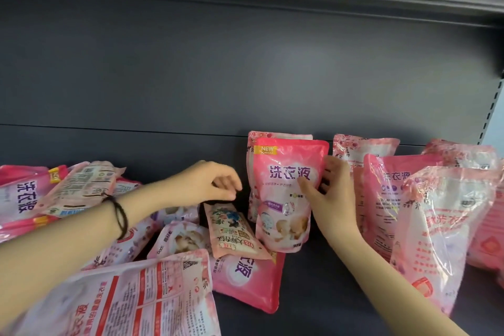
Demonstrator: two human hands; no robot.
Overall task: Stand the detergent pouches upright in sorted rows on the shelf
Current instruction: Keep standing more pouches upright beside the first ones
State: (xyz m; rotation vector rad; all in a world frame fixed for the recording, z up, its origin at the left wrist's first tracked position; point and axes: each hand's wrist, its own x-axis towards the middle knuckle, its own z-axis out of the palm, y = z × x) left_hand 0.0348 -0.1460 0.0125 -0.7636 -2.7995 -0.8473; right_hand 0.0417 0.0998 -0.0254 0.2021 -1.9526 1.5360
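Closest to us, a big pouch lies flat at the front left of the dark shelf, with its small print facing up. Just past it a pink flat pouch lies down too, and a pale flower pouch lies across its far end. Our left hand hangs over these flat ones with its fingers loosely bent, and it holds nothing. A black hair band sits round that wrist. Our right hand holds the upright pink pouch by its right edge, thumb on the front and fingers tucked behind. This pouch stands in the middle of the shelf with its bottom down. Another standing pouch is right behind it. On the right, a shiny tall pouch stands near the front, with more standing pouches behind it. Far on the left, a messy heap of pouches lies every which way. Behind it all is the grey back wall.
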